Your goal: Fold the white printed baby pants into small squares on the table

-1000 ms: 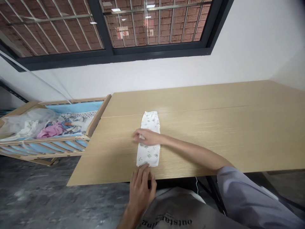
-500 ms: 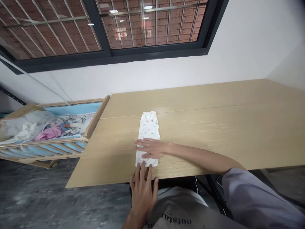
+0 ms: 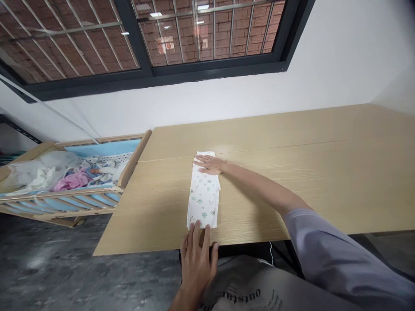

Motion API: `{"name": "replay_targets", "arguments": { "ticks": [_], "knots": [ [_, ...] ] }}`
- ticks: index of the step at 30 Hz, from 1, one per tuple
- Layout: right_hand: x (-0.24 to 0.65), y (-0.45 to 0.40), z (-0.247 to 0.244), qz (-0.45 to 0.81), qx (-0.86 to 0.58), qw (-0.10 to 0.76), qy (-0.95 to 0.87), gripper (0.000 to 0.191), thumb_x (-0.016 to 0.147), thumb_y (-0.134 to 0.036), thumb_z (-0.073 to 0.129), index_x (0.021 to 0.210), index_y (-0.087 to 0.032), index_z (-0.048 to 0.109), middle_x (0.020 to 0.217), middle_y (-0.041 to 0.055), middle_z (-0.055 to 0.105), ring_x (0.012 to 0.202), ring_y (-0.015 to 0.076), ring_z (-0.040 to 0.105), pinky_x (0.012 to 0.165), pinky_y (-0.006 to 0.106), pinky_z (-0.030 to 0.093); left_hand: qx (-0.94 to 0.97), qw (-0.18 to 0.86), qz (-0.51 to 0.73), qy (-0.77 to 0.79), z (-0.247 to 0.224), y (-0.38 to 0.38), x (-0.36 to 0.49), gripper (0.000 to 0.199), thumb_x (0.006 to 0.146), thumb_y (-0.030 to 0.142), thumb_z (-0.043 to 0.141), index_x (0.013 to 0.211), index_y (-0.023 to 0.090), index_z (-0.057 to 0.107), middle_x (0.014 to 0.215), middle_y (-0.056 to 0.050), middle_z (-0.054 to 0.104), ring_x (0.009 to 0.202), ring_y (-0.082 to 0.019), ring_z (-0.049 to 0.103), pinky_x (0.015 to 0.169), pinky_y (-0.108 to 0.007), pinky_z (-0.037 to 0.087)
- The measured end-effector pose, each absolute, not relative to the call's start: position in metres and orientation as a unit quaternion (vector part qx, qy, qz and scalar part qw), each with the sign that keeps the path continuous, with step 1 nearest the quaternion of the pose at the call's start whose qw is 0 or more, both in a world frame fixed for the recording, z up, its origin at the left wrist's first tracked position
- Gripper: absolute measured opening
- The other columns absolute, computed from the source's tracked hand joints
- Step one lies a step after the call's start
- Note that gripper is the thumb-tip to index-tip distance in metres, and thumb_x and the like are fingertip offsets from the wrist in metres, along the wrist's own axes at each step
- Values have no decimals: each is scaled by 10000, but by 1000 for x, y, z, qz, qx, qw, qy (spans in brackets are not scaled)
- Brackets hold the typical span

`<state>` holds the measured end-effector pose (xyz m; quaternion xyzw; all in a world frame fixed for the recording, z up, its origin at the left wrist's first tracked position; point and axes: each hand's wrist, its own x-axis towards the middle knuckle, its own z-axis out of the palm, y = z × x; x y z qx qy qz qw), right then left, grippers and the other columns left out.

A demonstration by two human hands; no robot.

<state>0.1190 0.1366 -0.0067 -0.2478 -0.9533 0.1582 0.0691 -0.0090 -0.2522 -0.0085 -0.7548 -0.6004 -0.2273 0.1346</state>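
A pair of white baby pants (image 3: 204, 196) with a small green and brown print lies folded lengthwise into a narrow strip on the wooden table (image 3: 292, 172). My right hand (image 3: 210, 164) rests flat near the far end of the pants, fingers stretched to the left and covering part of the cloth. At the near end, my left hand (image 3: 198, 255) has its fingers apart, with the fingertips at the bottom edge of the pants. Neither hand grasps the fabric.
To the left of the table stands a wooden crib (image 3: 134, 160) with a blue lining. Inside are a pink cloth (image 3: 71, 179), other fabrics and a clear plastic bag (image 3: 39, 166). A white wall and a barred window (image 3: 210, 34) rise behind the table.
My right hand has slid away from me along the pants, from their lower half to the far end. The far end now lies flatter and straighter. My left hand stays at the near edge.
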Motion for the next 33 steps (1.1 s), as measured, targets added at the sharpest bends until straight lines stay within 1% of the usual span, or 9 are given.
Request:
{"name": "replay_targets", "arguments": {
  "ticks": [8, 11, 14, 16, 18, 21, 23, 29, 33],
  "knots": [
    [120, 159, -5, 139, -244, 80, -956, 742, 1007, -604, 340, 1613, -179, 285, 1686, 71, 169, 1564, 260, 146, 1283, 425, 87, -753, 145, -236, -597, -9, -252, -7, 496, 925, 305, 640, 1404, 187, 585, 1463, -169, 576, 1380, -338, 514, 1062, -447, 423],
    [117, 153, 4, 136, -245, 96, -955, 693, 1016, -534, 362, 1585, -137, 337, 1665, 117, 244, 1550, 278, 210, 1275, 457, 139, -753, 147, -233, -598, -6, -249, -7, 465, 924, 284, 633, 1377, 186, 597, 1443, -166, 595, 1355, -337, 538, 1052, -451, 417],
    [114, 121, 20, 129, -255, 179, -942, 578, 1033, -417, 369, 1526, -119, 417, 1603, 163, 387, 1502, 297, 328, 1248, 507, 214, -747, 120, -242, -607, 4, -242, -14, 389, 945, 288, 601, 1324, 198, 614, 1372, -140, 656, 1289, -314, 594, 1049, -460, 394],
    [115, 83, 32, 124, -258, 241, -927, 477, 1042, -334, 362, 1460, -141, 488, 1493, 162, 530, 1404, 286, 462, 1193, 522, 314, -744, 87, -250, -613, 12, -235, -24, 320, 978, 277, 553, 1285, 223, 620, 1312, -112, 697, 1225, -279, 638, 1043, -459, 376],
    [121, 35, 43, 131, -229, 246, -933, 383, 1042, -313, 393, 1313, -148, 607, 1288, 146, 662, 1229, 265, 589, 1069, 479, 452, -747, 63, -257, -609, 19, -228, -36, 276, 1000, 255, 515, 1253, 247, 626, 1287, -88, 713, 1183, -247, 661, 1032, -449, 370],
    [139, -40, 51, 146, -211, 216, -942, 337, 1048, -318, 418, 1118, -138, 694, 1053, 122, 705, 976, 226, 655, 873, 387, 541, -773, 52, -270, -572, 23, -219, -54, 275, 1002, 227, 505, 1245, 248, 631, 1300, -85, 707, 1192, -226, 658, 1005, -412, 404],
    [155, -82, 50, 148, -197, 187, -951, 348, 1056, -344, 415, 1100, -150, 701, 999, 109, 706, 919, 210, 666, 851, 367, 544, -797, 47, -275, -535, 21, -215, -61, 286, 998, 208, 501, 1250, 234, 635, 1291, -91, 711, 1196, -212, 660, 983, -378, 442],
    [196, -147, 27, 99, -201, 184, -957, 435, 1026, -415, 496, 1326, -125, 618, 1329, 181, 650, 1263, 275, 595, 1071, 447, 466, -844, 49, -283, -453, 13, -215, -68, 287, 964, 198, 577, 1239, 214, 656, 1220, -86, 744, 1145, -196, 689, 949, -333, 507],
    [211, -164, 8, 59, -203, 219, -953, 406, 1000, -348, 557, 1336, -125, 604, 1275, 184, 681, 1242, 296, 610, 1037, 479, 502, -877, 62, -269, -393, 12, -223, -64, 296, 948, 186, 624, 1240, 222, 658, 1191, -75, 754, 1041, -173, 711, 920, -315, 525]
  ]
}}
